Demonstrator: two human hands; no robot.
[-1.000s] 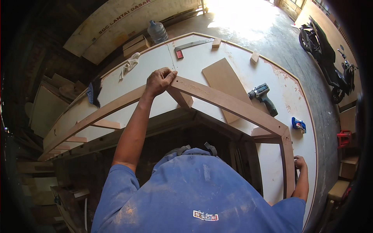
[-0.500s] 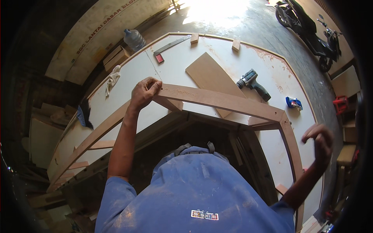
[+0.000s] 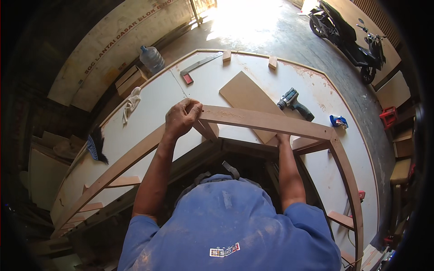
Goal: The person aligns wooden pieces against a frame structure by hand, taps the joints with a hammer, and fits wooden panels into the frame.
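A large light-brown wooden frame (image 3: 266, 119) stands on the white worktable (image 3: 162, 108), joined from several flat rails with short cross pieces below. My left hand (image 3: 181, 119) is closed round the frame's corner, where the far rail meets the left one. My right hand (image 3: 283, 138) reaches under the far rail, right of the middle. That rail hides most of its fingers, so I cannot tell whether it grips anything. Close to it lies a rectangular plywood board (image 3: 248, 92), partly covered by the rail. Just beyond the rail sits a cordless drill (image 3: 294, 105).
A metal try square (image 3: 201, 64) and two wood blocks (image 3: 272, 62) lie along the far edge. At the left are a pale glove (image 3: 131, 105) and a dark brush (image 3: 96, 145); at the right, a small blue packet (image 3: 338, 121). A motorcycle (image 3: 348, 40) stands beyond.
My right hand has moved left, from the air beyond the frame's right side to under the far rail. My left hand keeps hold of the corner. The whole view has shifted slightly.
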